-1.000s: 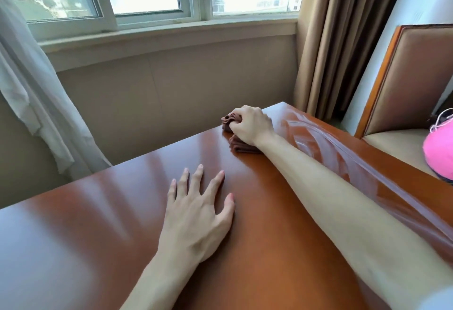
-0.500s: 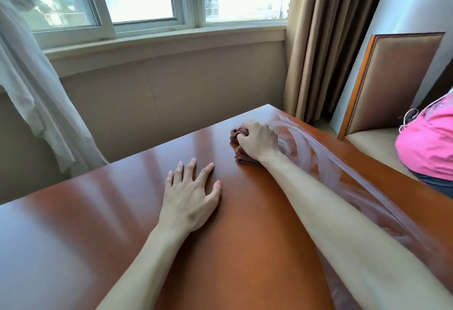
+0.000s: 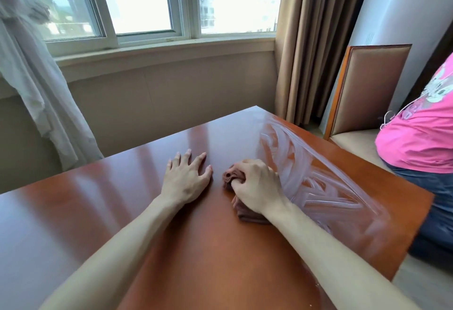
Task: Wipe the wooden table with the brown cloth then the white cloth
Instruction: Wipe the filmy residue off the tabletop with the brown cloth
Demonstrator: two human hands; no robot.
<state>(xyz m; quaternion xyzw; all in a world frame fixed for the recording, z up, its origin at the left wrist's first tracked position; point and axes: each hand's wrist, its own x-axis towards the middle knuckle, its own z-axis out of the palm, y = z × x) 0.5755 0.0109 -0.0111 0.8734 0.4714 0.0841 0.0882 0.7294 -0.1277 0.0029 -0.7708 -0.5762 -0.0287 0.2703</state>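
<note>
A glossy reddish wooden table (image 3: 103,211) fills the lower view. My right hand (image 3: 257,184) grips a bunched brown cloth (image 3: 230,177) and presses it on the tabletop near the middle. Part of the cloth shows under my wrist. Wet streaks (image 3: 313,187) cover the table's right side. My left hand (image 3: 185,178) lies flat on the wood with fingers spread, just left of the cloth. No white cloth is in view.
A person in a pink shirt (image 3: 421,138) sits on a padded chair (image 3: 367,89) beyond the table's right edge. Brown curtains (image 3: 316,39) hang at the far right corner, a white sheer curtain (image 3: 36,89) at the left below the window.
My right hand has dragged the brown cloth from the far edge back toward me, leaving a longer wet trail. The view shifted right, showing more of the seated person.
</note>
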